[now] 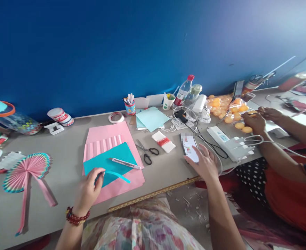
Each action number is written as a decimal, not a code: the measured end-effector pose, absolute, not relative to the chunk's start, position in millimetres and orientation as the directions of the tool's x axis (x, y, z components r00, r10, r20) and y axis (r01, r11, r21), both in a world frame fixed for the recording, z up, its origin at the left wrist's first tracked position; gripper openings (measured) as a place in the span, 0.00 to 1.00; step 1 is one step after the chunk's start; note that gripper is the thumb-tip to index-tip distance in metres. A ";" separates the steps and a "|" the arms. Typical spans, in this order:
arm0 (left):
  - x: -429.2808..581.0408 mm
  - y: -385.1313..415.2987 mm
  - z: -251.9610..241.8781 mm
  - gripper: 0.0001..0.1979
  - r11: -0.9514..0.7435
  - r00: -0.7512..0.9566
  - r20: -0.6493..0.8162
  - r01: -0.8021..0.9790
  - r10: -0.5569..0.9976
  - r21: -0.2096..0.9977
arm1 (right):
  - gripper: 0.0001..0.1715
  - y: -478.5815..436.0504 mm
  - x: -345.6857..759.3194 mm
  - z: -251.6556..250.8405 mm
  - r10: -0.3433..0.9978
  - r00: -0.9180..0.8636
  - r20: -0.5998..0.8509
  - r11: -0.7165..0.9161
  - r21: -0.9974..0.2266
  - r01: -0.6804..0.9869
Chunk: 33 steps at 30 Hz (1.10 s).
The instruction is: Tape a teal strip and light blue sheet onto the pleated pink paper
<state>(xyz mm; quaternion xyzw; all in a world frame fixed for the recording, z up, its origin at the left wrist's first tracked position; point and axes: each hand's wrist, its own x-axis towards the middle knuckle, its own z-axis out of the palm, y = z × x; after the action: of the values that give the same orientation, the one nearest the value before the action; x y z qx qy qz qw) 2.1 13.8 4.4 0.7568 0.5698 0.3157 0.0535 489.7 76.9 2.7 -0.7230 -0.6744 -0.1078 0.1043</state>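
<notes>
My left hand (89,189) pinches one end of a curled teal paper strip (116,175) over a teal sheet (108,163) that lies on pink paper (111,137). A white utility knife (125,163) rests on the teal sheet. My right hand (203,163) lies with fingers spread on a smartphone (189,147), touching its screen. Black-handled scissors (147,152) lie between my two hands.
A pink pleated paper fan (25,172) lies at the left. Along the wall stand a tape roll (115,117), pen cup (130,106), water bottle (183,91) and light teal sheets (151,118). A white power strip (227,142) with cables sits right. Another person's hands (257,119) work by orange balls (228,107).
</notes>
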 end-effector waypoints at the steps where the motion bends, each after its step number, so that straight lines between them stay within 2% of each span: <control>1: 2.5 13.9 4.8 0.07 -0.346 0.151 0.422 0.831 0.894 0.436 | 0.37 79.4 490.3 2.7 0.951 0.066 0.301 -0.068 -0.006 0.998; 11: -1.4 11.5 -1.2 0.08 -0.309 0.124 0.413 0.855 0.902 0.418 | 0.32 48.0 501.7 4.4 0.920 0.041 0.390 -0.013 -0.074 0.997; 19: -3.3 10.1 -2.2 0.08 -0.311 0.128 0.404 0.848 0.906 0.428 | 0.31 47.5 500.0 3.4 0.926 0.026 0.376 0.001 -0.072 0.997; 26: -0.7 10.1 4.7 0.08 -0.319 0.117 0.429 0.841 0.896 0.437 | 0.35 68.2 494.5 1.5 0.951 0.000 0.310 0.007 -0.019 1.000; 33: -5.8 6.5 0.1 0.08 -0.305 0.115 0.415 0.851 0.903 0.428 | 0.26 45.8 498.0 0.0 0.882 -0.024 0.471 0.090 -0.119 0.989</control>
<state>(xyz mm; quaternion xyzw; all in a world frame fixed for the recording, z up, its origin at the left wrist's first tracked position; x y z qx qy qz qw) -5.8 6.5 0.1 0.7455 0.5880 0.3109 0.0417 498.0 45.8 0.0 -0.6634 -0.7049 -0.1221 0.2191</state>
